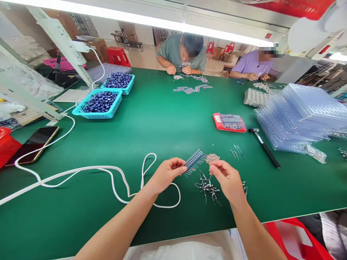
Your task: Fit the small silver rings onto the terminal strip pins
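Observation:
My left hand [167,174] pinches the near end of a narrow blue circuit-board strip [195,159] between thumb and fingers. The strip is tilted, its far end up and to the right, and thin wire leads stick out along its sides. My right hand [227,179] is closed in a pinch just right of the strip; whatever is between its fingertips is too small to make out. Below the fingertips lies a loose heap of small components with wire leads [208,189]. A little pile of tiny beige parts [212,157] sits beyond my right fingertips.
A white cable [116,169] loops across the left, near a phone [35,144]. Blue baskets [101,113] hold dark blue parts. On the right are a hammer [264,148], a red bundle of strips [230,122] and stacked clear trays [300,115]. Two people work across the green table [162,119].

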Available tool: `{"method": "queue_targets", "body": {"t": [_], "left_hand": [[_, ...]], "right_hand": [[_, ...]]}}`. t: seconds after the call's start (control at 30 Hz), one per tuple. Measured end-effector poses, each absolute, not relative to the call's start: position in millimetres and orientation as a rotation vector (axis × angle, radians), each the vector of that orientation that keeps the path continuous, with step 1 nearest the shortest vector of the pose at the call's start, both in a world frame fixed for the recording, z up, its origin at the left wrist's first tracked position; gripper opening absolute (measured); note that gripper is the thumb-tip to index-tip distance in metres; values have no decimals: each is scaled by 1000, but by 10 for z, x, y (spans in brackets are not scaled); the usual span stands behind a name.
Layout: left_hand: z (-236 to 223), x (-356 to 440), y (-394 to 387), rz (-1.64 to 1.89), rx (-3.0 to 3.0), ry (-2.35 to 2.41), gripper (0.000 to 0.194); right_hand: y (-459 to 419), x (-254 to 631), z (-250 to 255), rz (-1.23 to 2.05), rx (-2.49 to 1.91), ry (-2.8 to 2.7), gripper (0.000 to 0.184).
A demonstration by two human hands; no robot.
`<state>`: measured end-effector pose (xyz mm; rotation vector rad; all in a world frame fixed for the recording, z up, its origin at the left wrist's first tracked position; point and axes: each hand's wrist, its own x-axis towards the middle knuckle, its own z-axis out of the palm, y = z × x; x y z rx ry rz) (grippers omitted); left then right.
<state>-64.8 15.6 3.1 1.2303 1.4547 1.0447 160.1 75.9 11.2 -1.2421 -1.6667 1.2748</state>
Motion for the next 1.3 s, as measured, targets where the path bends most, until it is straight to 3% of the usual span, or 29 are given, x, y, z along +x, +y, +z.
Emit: {"method": "queue_targets", "body": {"t": [0.1, 0.17, 0.27, 0.4, 0.6, 0.73, 0.9, 0.97, 1.3], "left_hand": [[53, -458, 75, 1142, 1284, 1509, 14], [45, -359, 15, 1273, 1617, 1642, 10], [22, -278, -61, 1381, 2207, 1695, 23], [0, -245, -113, 1318, 2527, 1721, 36], [23, -139, -175, 1324, 2356, 1750, 43], [178, -89, -150, 1188, 1916, 1654, 67], [369, -76, 1, 1025, 1347, 1319, 57], [378, -67, 45, 985, 1203, 1280, 43], [266, -65, 71, 1072, 933, 1151, 15]], "right_hand": [[639, 1585, 111, 1434, -1195, -1549, 30], [582, 1550, 134, 1496, -1159, -1470, 33], [530, 1513, 174, 1531, -1096, -1396, 33], [506, 1528, 157, 1553, -1118, -1380, 27], [553, 1708, 94, 1572, -1150, -1460, 19], [609, 1839, 197, 1626, -1141, -1683, 16], [644, 1832, 340, 1621, -1100, -1976, 14], [643, 1804, 371, 1551, -1084, -2046, 16], [609, 1729, 312, 1482, -1075, -2075, 17]]}}
